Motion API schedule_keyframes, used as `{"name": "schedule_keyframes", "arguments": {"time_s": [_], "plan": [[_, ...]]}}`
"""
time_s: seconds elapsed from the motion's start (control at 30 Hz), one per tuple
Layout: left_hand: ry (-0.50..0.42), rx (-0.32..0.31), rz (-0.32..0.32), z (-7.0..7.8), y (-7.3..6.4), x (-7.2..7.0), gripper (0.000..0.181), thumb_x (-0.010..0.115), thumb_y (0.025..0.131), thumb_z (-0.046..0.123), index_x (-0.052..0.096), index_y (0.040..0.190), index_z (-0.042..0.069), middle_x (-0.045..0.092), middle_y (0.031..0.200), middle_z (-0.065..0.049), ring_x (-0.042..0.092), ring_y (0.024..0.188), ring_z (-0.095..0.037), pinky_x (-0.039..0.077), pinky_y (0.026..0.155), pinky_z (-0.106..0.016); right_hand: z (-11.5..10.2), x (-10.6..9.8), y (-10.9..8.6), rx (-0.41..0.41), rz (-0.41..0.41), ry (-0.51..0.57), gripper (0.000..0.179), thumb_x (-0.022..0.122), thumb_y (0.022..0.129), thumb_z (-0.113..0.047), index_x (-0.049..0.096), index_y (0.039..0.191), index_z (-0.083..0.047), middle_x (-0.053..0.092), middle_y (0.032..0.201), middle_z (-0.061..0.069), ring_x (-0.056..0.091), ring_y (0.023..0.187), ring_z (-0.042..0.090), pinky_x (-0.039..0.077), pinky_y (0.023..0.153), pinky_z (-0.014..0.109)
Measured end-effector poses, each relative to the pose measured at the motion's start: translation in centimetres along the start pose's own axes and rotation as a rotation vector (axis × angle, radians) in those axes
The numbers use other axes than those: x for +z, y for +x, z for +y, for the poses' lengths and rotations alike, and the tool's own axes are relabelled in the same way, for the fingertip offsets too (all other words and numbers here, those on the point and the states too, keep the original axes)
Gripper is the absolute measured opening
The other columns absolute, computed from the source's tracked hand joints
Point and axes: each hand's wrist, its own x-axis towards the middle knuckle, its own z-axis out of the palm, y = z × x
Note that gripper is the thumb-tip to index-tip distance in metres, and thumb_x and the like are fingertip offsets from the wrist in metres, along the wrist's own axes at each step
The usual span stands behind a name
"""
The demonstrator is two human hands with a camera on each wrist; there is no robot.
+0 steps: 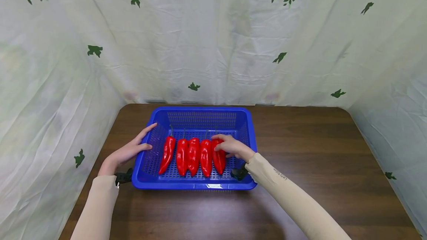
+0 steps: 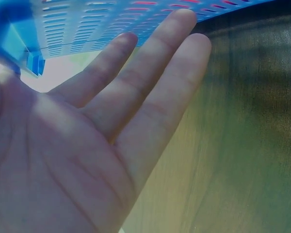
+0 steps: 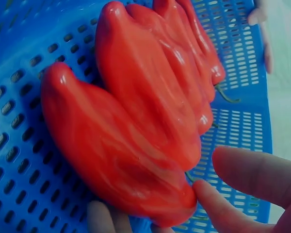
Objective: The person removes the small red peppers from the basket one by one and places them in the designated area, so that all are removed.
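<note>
Red pepper (image 1: 219,164) at the row's right end, just below frame centre; step in hand looks like picking it up or setting it down, can't tell which.
Right hand (image 1: 234,146): fingers bent round the stem end, one fingertip touching; grip force can't tell. Next move calls for a firm pinch if lifting, clean release if placing, the other four peppers (image 1: 194,157) to its left undisturbed. Right forearm (image 1: 297,195) slants in from lower right. Left hand (image 1: 130,150), left of centre: thumb and forefinger over the left rim of the blue basket (image 1: 176,186), other three straight, spread outside its wall.
</note>
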Motion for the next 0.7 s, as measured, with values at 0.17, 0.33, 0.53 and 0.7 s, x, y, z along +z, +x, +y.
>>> {"name": "schedule_keyframes", "arguments": {"time_s": [0.17, 0.33, 0.53, 0.7], "plan": [[-0.005, 0.008, 0.000, -0.13, 0.03, -0.02, 0.073, 0.049, 0.097, 0.012, 0.005, 0.154, 0.028, 0.004, 0.153, -0.026, 0.037, 0.123, -0.056, 0.052, 0.081, -0.050, 0.08, 0.07, 0.05, -0.063, 0.030, -0.040, 0.051, 0.057, 0.085, 0.001, 0.051, 0.135, -0.004, 0.041, 0.136, 0.020, 0.050, 0.113, 0.032, 0.049, 0.084, 0.054], [0.019, 0.015, 0.012, -0.19, 0.07, 0.07, 0.073, 0.048, 0.097, 0.012, 0.006, 0.154, 0.028, 0.003, 0.153, -0.025, 0.036, 0.123, -0.055, 0.052, 0.083, -0.049, 0.02, 0.11, -0.02, -0.110, 0.063, -0.043, 0.048, 0.059, 0.081, 0.006, 0.055, 0.128, 0.000, 0.050, 0.121, 0.018, 0.056, 0.094, 0.027, 0.054, 0.074, 0.049], [0.036, 0.020, 0.024, -0.19, 0.03, 0.20, 0.072, 0.048, 0.097, 0.012, 0.006, 0.154, 0.029, 0.002, 0.154, -0.024, 0.033, 0.125, -0.055, 0.051, 0.085, -0.050, 0.11, -0.11, -0.18, -0.126, 0.071, -0.001, 0.045, 0.060, 0.082, 0.005, 0.055, 0.126, -0.004, 0.043, 0.129, 0.019, 0.055, 0.097, 0.030, 0.055, 0.073, 0.047], [0.040, 0.020, 0.030, -0.10, -0.10, 0.25, 0.072, 0.048, 0.097, 0.012, 0.006, 0.154, 0.028, 0.001, 0.154, -0.023, 0.032, 0.126, -0.054, 0.049, 0.086, -0.051, 0.05, -0.41, -0.69, -0.165, 0.086, 0.061, 0.046, 0.060, 0.083, 0.007, 0.053, 0.127, -0.006, 0.042, 0.131, 0.019, 0.055, 0.101, 0.035, 0.055, 0.074, 0.047]]}}
